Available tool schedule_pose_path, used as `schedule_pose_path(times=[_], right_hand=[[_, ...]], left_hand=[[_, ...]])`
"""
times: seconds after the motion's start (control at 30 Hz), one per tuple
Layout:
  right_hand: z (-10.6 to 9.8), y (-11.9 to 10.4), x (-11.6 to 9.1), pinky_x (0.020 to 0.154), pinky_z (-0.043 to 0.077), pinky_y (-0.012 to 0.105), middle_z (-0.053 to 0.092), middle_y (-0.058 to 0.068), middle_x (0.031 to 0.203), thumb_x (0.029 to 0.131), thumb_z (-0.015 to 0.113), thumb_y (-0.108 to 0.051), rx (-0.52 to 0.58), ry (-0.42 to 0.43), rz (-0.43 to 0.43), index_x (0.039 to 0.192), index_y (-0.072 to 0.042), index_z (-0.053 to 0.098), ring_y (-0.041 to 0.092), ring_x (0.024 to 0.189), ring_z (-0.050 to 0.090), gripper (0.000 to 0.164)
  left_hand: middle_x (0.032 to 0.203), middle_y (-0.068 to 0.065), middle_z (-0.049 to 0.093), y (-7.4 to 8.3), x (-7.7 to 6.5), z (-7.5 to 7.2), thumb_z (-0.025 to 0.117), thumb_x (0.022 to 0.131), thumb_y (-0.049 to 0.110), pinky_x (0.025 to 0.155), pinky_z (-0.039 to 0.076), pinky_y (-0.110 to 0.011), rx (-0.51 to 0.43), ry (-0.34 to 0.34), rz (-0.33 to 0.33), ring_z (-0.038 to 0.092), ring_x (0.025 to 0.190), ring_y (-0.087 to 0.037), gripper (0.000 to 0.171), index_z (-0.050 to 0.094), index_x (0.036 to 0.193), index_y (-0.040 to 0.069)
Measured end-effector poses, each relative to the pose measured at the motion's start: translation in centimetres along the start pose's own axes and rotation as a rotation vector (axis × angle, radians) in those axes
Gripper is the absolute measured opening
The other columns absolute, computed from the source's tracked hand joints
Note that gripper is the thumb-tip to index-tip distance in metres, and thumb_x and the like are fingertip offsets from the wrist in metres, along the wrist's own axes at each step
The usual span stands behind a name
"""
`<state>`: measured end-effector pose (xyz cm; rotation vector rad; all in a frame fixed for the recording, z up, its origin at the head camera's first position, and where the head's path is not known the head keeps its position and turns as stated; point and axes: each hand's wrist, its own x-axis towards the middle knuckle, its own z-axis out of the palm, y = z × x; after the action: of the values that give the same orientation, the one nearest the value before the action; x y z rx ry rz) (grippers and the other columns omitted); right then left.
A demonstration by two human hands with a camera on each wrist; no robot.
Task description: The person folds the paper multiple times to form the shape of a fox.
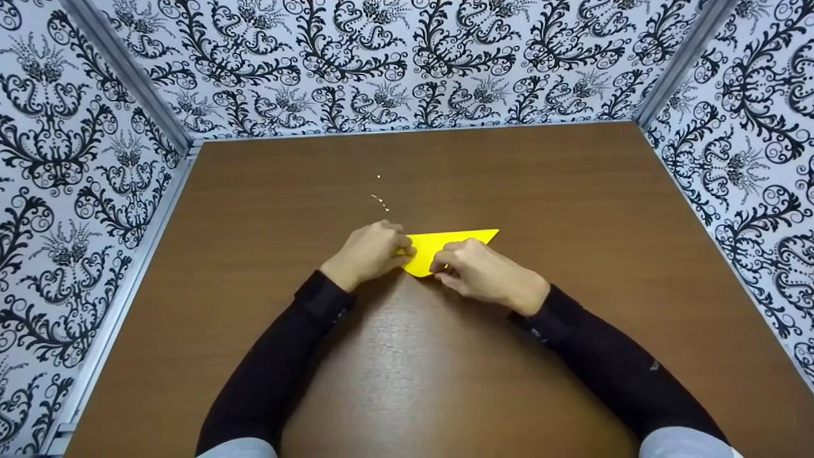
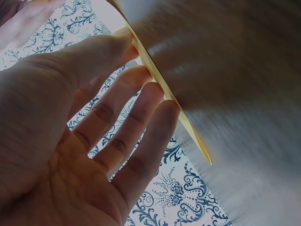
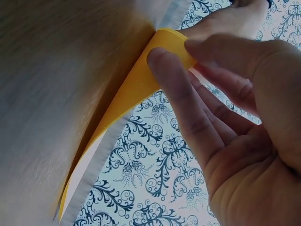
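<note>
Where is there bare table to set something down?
Bare table stretches from paper to back wall, except white specks; from left sleeve to left wall; from right sleeve to right wall; and between the sleeves. It's crowded at the paper, where left hand and right hand hold it.

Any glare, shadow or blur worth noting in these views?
Head: pale glare on the table between the dark sleeves; left wrist: left hand dim against the bright patterned wall, table grain smeared; right wrist: table smeared too, dark shadow along the yellow paper.
</note>
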<state>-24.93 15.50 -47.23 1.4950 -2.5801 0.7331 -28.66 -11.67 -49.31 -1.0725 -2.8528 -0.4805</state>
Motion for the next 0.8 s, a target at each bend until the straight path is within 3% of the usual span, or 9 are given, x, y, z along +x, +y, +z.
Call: schedule_pose_path(times=[0.4, 0.8], right_hand=[[0.2, 0.3, 0.5, 0.077, 0.066, 0.039, 0.084, 0.007, 0.096, 0.107, 0.081, -0.002, 0.003, 0.073, 0.031, 0.104, -0.003, 0.085, 0.021, 0.082, 0.075, 0.006], [-0.3, 1.1, 1.3, 0.072, 0.066, 0.034, 0.085, 0.01, 0.094, 0.108, 0.082, -0.004, 0.039, 0.094, 0.124, 0.106, -0.003, 0.084, 0.019, 0.078, 0.076, 0.002]], left_hand=[[0.11, -0.006, 0.086, -0.2, 0.0, -0.2, 0.091, 0.103, 0.017, 0.089, 0.071, -0.049, -0.004, 0.003, 0.015, 0.08, 0.103, -0.032, 0.006, 0.091, 0.109, 0.015], [0.11, -0.008, 0.087, -0.4, 0.1, -0.1, 0.089, 0.104, 0.015, 0.092, 0.071, -0.053, -0.025, 0.024, 0.038, 0.084, 0.103, -0.032, 0.008, 0.092, 0.111, 0.014]])
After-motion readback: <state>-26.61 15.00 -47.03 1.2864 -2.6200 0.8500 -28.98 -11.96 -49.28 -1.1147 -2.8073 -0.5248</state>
